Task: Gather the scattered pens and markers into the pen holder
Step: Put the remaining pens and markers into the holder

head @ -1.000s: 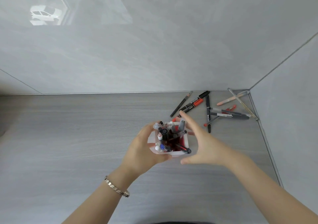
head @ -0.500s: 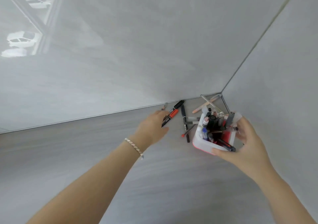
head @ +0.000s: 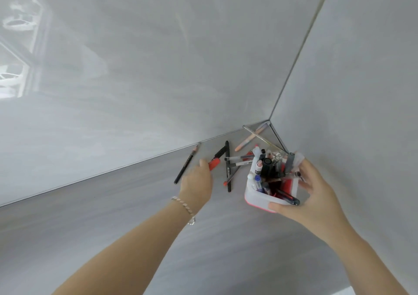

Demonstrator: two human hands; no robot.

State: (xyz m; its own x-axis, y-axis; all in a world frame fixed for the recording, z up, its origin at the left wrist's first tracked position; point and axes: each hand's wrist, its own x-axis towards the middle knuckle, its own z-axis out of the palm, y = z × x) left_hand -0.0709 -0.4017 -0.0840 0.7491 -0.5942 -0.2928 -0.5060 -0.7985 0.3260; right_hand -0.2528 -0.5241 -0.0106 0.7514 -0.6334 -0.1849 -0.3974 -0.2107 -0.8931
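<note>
Head view: right hand (head: 311, 195) grips pen holder (head: 260, 196).

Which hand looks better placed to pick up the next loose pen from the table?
The left hand, probably. Its fingers are already at the red-and-black marker among the loose pens, while the right hand is wrapped around the pen holder, keeping it beside the pile.

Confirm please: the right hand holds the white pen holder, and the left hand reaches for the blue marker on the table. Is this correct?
Not quite. In the head view the marker at the left hand is red with a black cap, not blue. The rest stands: the right hand holds the white pen holder, and the left hand reaches for a marker on the table.
</note>
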